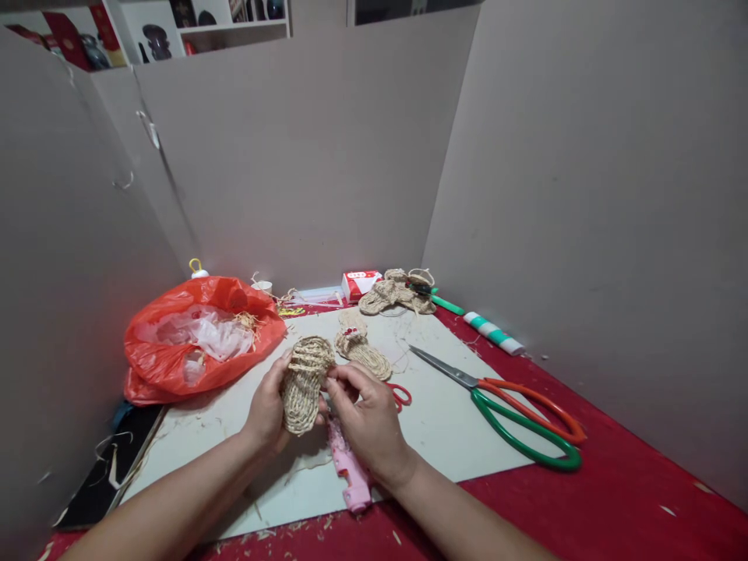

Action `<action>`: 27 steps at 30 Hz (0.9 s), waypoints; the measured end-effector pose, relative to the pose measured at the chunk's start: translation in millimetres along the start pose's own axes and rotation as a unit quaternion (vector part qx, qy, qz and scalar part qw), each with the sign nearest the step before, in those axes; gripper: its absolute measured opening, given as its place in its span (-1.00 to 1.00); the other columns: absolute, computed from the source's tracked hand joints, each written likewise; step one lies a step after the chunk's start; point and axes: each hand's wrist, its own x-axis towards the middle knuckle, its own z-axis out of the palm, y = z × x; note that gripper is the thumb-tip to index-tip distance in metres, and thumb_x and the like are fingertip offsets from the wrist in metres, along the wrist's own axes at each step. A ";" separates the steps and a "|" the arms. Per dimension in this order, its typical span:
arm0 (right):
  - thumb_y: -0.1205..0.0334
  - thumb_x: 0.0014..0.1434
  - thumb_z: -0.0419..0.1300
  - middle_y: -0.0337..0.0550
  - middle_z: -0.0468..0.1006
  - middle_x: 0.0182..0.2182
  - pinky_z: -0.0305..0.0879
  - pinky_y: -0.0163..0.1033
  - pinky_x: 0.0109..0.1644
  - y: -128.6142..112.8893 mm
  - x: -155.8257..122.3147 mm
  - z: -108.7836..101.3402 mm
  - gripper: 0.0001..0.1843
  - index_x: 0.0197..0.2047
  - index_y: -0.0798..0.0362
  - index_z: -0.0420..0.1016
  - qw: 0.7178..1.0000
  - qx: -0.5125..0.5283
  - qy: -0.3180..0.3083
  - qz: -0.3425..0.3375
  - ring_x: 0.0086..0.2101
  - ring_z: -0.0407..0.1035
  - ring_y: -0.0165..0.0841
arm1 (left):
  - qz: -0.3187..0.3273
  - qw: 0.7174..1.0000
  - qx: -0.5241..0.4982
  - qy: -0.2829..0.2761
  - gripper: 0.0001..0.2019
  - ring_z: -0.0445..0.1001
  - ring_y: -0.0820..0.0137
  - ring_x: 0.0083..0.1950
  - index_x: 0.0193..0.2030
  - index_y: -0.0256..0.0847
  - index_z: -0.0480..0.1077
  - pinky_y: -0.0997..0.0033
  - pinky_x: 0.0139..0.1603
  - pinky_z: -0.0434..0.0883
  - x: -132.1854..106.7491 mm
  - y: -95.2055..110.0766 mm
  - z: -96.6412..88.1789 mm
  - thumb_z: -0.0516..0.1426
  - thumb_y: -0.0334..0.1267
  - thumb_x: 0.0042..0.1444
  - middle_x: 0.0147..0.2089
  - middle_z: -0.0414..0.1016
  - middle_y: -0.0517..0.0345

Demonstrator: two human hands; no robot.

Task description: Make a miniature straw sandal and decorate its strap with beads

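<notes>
A small woven straw slipper (pixel 302 386) is in my left hand (pixel 269 409), its fingers wrapped round the left side and underneath. My right hand (pixel 365 421) is closed in a pinch against the slipper's right edge; what lies between the fingertips is too small to make out. Below the hands, a pink glue gun (pixel 351 475) lies on the pale board, partly covered by my right hand. Just behind that hand rests another straw slipper (pixel 368 358) with red beads. Red-handled scissors (pixel 402 396) show only their handle loops beside my right hand.
Large shears (pixel 467 382) with orange and green handles lie at right across the board (pixel 444 436). An orange plastic bag (pixel 204 374) stands at left. More straw slippers (pixel 391 294) and a red-white box (pixel 361 284) sit at the back. Grey panels (pixel 315 171) enclose the red-covered table (pixel 584 506).
</notes>
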 end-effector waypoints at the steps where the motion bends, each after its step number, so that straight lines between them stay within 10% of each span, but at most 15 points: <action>1: 0.44 0.18 0.14 -0.24 0.44 -0.46 0.24 -0.30 -0.33 -0.4 1.1 -1.0 -0.86 -0.36 0.05 0.45 1.000 -0.002 -0.001 -0.006 -0.42 0.35 -0.38 | -0.004 1.000 -0.003 -0.005 -0.66 0.49 0.33 -0.60 -0.11 -0.32 0.42 0.39 -0.65 0.46 0.6 1.4 0.6 0.11 -0.07 0.13 -0.41 0.59 0.03; 14: 0.45 0.19 0.16 -0.20 0.51 -0.43 0.29 -0.29 -0.37 -8.9 5.5 -17.1 -0.85 -0.17 0.09 0.47 0.990 0.016 0.112 -0.085 -0.48 0.31 -0.43 | -0.080 0.992 -0.042 -0.087 -0.49 0.53 0.26 -0.54 -0.16 -0.42 0.51 0.33 -0.60 0.49 4.1 16.2 -2.9 -0.04 0.04 0.22 -0.43 0.58 -0.16; 27: 0.48 0.18 0.19 -0.09 0.56 -0.36 0.41 -0.23 -0.28 -4.1 1.3 -12.5 -0.80 -0.13 0.12 0.55 0.990 0.030 0.082 -0.114 -0.36 0.44 -0.37 | -0.071 0.987 -0.042 -0.137 -0.54 0.53 0.29 -0.53 -0.15 -0.37 0.52 0.40 -0.56 0.45 3.8 8.6 -5.9 0.05 0.04 0.17 -0.42 0.59 -0.07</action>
